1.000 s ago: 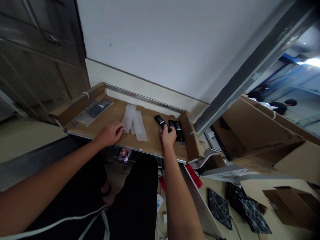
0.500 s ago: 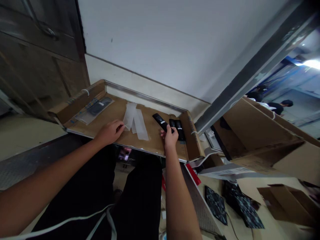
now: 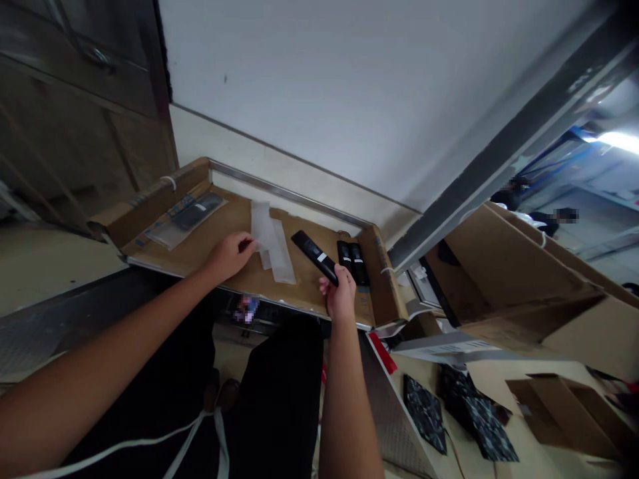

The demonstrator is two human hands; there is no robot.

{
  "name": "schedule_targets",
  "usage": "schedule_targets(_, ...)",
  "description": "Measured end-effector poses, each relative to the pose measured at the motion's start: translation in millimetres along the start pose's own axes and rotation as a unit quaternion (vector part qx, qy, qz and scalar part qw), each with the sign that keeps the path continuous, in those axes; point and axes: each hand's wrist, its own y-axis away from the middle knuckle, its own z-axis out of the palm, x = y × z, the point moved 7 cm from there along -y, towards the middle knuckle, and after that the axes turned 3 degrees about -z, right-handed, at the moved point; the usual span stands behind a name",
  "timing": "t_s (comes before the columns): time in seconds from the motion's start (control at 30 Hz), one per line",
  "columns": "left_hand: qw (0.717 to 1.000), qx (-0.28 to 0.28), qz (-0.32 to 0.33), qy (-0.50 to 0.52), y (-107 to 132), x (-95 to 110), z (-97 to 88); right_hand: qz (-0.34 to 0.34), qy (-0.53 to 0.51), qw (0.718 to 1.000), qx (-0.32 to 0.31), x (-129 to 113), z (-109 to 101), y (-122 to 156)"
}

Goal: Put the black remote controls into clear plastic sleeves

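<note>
My right hand (image 3: 341,291) grips the lower end of a black remote control (image 3: 314,255) with a small white label, held slantwise above the cardboard-lined tray (image 3: 234,269). My left hand (image 3: 231,255) is closed in a pinch at the side edge of a translucent plastic sleeve (image 3: 260,223). A second clear sleeve (image 3: 282,256) lies overlapping it on the right. Two more black remote controls (image 3: 352,261) rest side by side at the tray's right end. At the far left lies a bagged remote control (image 3: 197,210) in its sleeve.
Raised cardboard sides (image 3: 382,276) bound the tray, with a white wall (image 3: 299,86) behind it. To the right stand a large open carton (image 3: 524,266), a smaller carton (image 3: 574,412) and dark patterned bags (image 3: 424,409). People are in the far right background.
My right hand has brought the remote control slightly left and down, toward the sleeves. My left hand has shifted a little up and right, and the sleeve's edge has been drawn at its fingertips.
</note>
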Motion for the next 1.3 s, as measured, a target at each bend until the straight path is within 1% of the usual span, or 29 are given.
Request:
schedule_targets(0.07, 1.000, -0.011, 0.011, 0.018, -6.6, 3.2, 10.0, 0.014, 0.002, 1.000, -0.010, 0.3, 1.8, 7.0)
schedule_targets(0.17, 0.999, -0.023, 0.012, 0.048, -14.7, 4.5, 20.6, 0.027, 0.014, 0.999, -0.027, 0.9, 5.9, 9.6)
schedule_targets(0.3, 0.998, -0.033, -0.006, 0.054, -20.8, 3.0, 27.2, 0.036, 0.045, 0.996, -0.071, 2.9, 12.6, 8.3)
schedule_targets(0.4, 0.996, -0.056, 0.012, 0.065, -20.5, 7.0, 30.9, 0.033, 0.068, 0.993, -0.092, 3.6, 16.1, 8.8)
schedule_targets(0.53, 0.994, -0.072, 0.036, 0.078, -17.4, 11.1, 33.0, 0.034, 0.091, 0.991, -0.096, 4.6, 19.0, 9.6)
schedule_targets(0.63, 0.994, -0.069, 0.048, 0.065, -16.0, 12.8, 33.2, 0.037, 0.108, 0.989, -0.099, 6.6, 21.8, 9.1)
schedule_targets(0.8, 0.995, -0.062, 0.064, 0.043, -14.3, 20.0, 31.4, 0.042, 0.135, 0.982, -0.121, 9.6, 27.8, 8.0)
schedule_targets(0.87, 0.995, -0.060, 0.066, 0.035, -13.1, 24.0, 29.2, 0.041, 0.133, 0.982, -0.126, 9.5, 28.6, 7.7)
schedule_targets(1.03, 0.995, -0.056, 0.077, 0.018, -9.5, 30.7, 26.4, 0.040, 0.114, 0.986, -0.117, 8.1, 27.4, 7.2)
schedule_targets(1.3, 0.993, -0.071, 0.094, 0.011, -6.3, 30.2, 36.5, 0.044, 0.113, 0.984, -0.129, 9.2, 29.5, 7.3)
